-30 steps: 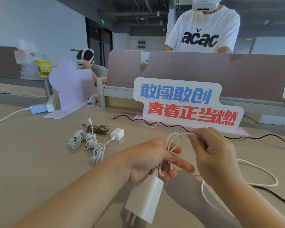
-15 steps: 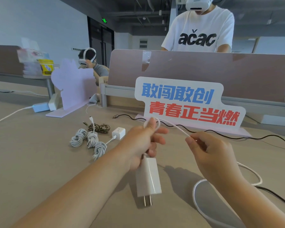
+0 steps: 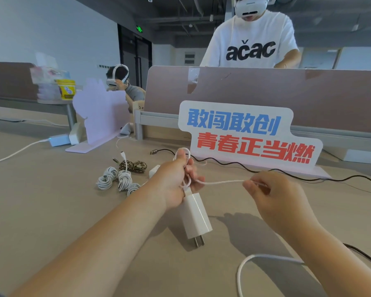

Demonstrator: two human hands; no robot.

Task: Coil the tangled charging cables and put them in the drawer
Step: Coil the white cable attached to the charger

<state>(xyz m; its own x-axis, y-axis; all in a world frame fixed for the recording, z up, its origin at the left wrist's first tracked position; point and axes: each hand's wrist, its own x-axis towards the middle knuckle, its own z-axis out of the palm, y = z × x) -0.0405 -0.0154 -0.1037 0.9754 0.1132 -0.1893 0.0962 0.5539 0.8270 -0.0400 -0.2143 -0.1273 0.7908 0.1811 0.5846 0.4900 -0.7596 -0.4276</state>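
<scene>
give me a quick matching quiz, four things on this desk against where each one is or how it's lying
1 white charger
2 black cable
3 white cable
4 coiled cables

a uncoiled along the foot of the sign
b bundled on the desk
c under the left hand, prongs down
d stretched across to the right hand

Pairs: 1-c, 2-a, 3-d, 4-b

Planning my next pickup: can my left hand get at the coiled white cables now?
Probably not yet: nothing blocks the coiled cables, but the left hand holds the charger and its cable.
</scene>
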